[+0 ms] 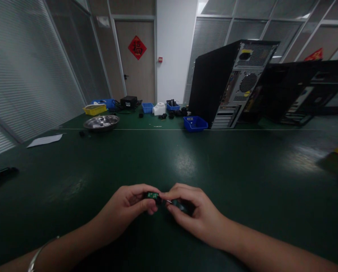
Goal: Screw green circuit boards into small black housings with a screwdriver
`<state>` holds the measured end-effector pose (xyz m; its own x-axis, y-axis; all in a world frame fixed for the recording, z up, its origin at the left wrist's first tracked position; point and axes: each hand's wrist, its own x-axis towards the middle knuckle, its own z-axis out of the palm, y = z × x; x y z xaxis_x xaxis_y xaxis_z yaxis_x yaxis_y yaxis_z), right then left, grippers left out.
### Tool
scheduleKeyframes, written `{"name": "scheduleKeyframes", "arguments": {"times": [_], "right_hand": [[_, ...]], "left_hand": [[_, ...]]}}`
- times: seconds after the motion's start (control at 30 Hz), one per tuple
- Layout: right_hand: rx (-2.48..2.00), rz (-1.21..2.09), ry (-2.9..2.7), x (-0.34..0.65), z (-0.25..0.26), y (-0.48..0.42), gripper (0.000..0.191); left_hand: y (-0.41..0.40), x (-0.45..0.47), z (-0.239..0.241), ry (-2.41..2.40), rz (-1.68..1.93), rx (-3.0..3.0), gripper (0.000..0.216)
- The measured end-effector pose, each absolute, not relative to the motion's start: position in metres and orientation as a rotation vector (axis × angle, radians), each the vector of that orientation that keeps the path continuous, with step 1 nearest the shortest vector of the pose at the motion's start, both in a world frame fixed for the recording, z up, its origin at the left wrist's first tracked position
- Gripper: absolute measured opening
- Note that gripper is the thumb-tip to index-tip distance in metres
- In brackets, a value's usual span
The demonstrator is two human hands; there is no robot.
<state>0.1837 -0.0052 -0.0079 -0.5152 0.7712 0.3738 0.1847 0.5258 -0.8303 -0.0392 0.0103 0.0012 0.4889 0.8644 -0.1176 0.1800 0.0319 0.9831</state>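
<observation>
My left hand [129, 207] is closed around a small black part with a green circuit board [152, 195] showing between thumb and fingers. My right hand [192, 213] meets it from the right, fingers pinched on a small dark piece with a thin metal tip [176, 204]; what that piece is I cannot make out. Both hands hover just above the dark green table mat [185, 162], close to the near edge. A thin bracelet [37, 255] sits on my left wrist.
Two open black computer towers [231, 83] [299, 90] stand at the far right. A blue bin [195, 123], a metal dish [101, 122], a yellow tray [94, 109], more blue bins and small parts lie at the back. A white paper [45, 140] and a black tool [1, 174] lie left.
</observation>
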Motion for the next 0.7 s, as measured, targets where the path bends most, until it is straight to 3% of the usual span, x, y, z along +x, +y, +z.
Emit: {"name": "scheduleKeyframes", "arguments": {"times": [0.47, 0.7], "right_hand": [[-0.768, 0.950, -2.030, 0.1838, -0.0060, -0.0062, 0.027], [-0.755, 0.962, -2.030, 0.1852, -0.0043, -0.0069, 0.031]], "left_hand": [[0.0092, -0.0382, 0.0016, 0.951, 0.673, 1.449, 0.027], [0.0129, -0.0400, 0.0007, 0.891, 0.723, 1.415, 0.019]]}}
